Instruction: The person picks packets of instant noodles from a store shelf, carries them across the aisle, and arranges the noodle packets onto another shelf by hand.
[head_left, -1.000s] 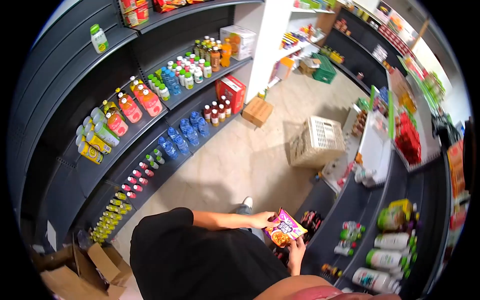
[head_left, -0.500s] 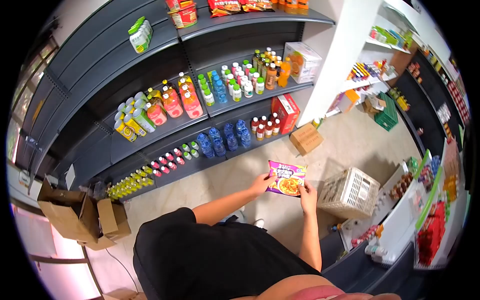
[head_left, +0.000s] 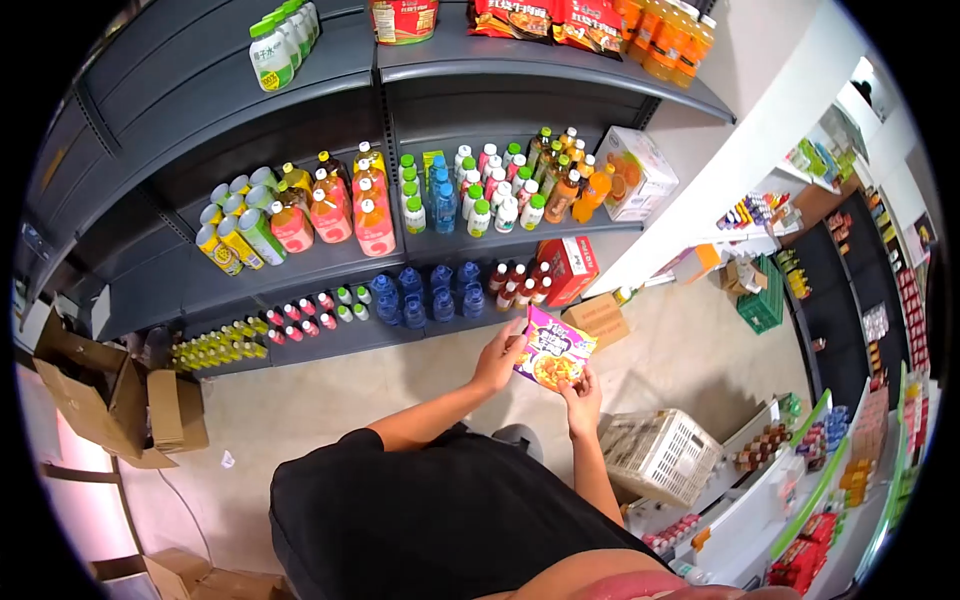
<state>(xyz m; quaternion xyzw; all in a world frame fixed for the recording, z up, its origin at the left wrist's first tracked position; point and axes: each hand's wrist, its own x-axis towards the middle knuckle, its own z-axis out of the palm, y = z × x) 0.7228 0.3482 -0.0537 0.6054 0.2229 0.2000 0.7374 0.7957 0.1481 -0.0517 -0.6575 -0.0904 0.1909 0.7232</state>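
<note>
A purple instant noodle packet (head_left: 553, 348), with a bowl of food printed on its front, is held up before my body, tilted. My left hand (head_left: 499, 357) grips its left edge, fingers partly behind it. My right hand (head_left: 581, 398) pinches the lower right corner, thumb on the front. Beyond the packet, on the bottom shelf level, stand dark red-brown bottles (head_left: 519, 288) and large blue bottles (head_left: 430, 295). Red noodle packets (head_left: 511, 17) lie on the upper shelf beside a red noodle tub (head_left: 404, 20).
Dark shelving (head_left: 300, 270) fills the front, with juice bottles (head_left: 331, 207) and cans (head_left: 238, 222) on its middle level. A cardboard box (head_left: 597, 321) sits on the floor near the white pillar (head_left: 740, 165). At the right is a white plastic crate (head_left: 664, 456); opened cartons (head_left: 178, 410) stand at left.
My view has come closer to the shelving. Both hands have carried the packet slightly left and up in view, and it is now tilted more clockwise.
</note>
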